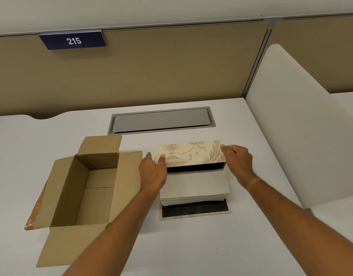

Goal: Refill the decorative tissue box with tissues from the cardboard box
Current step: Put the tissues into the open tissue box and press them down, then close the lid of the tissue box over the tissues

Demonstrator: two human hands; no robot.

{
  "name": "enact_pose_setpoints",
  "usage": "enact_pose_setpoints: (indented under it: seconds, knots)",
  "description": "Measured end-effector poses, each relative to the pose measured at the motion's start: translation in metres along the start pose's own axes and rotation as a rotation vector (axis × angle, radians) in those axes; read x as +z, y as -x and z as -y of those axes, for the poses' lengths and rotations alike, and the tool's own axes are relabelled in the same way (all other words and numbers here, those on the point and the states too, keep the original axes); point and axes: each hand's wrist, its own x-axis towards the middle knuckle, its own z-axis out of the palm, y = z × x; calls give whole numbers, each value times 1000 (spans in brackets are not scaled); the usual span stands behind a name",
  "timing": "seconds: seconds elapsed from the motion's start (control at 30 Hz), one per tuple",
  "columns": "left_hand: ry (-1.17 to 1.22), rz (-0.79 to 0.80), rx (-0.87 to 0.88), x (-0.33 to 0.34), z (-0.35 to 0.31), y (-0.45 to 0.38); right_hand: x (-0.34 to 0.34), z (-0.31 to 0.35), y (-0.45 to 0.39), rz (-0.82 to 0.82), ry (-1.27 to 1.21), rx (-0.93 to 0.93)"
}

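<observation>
A white surface point(191, 246) runs up to tan partition panels, one bearing a sign point(73, 40) marked 215. Near its middle, the decorative tissue box point(189, 154) is tilted up, its dark inside facing the camera. The left hand point(153, 172) clasps its left end, thumb on the patterned face; the right hand point(238, 162) grips the right end. Just in front, a stack of tissues point(194, 188) lies on the box's flat base point(195, 211). To the left stands the cardboard box point(82, 188), flaps spread, empty. Behind lies a grey cable hatch point(161, 120).
</observation>
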Motion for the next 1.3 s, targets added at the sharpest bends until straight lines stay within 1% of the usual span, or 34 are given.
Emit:
enact_pose_setpoints:
  seconds: [0.1, 0.23, 0.57, 0.8, 1.07, 1.3]
  knots:
    - [-125, -20, 14, -3, -5, -18, 0, 4, -8, 38, 31, -17]
    - [-204, 15, 16, -6, 0, -32, 0, 0, -13, 87, 56, -28]
    - [-107, -1, 62, -7, 9, -21, -4, -7, -6, 123, 14, -64]
    - [-61, -9, 121, -12, 14, -6, -10, -14, 8, 107, -22, -105]
    - [50, 19, 102, -18, 19, 13, -15, -23, 26, 108, -29, -109]
    - [46, 56, 44, -19, 32, 26, -19, -32, 41, 92, -47, -86]
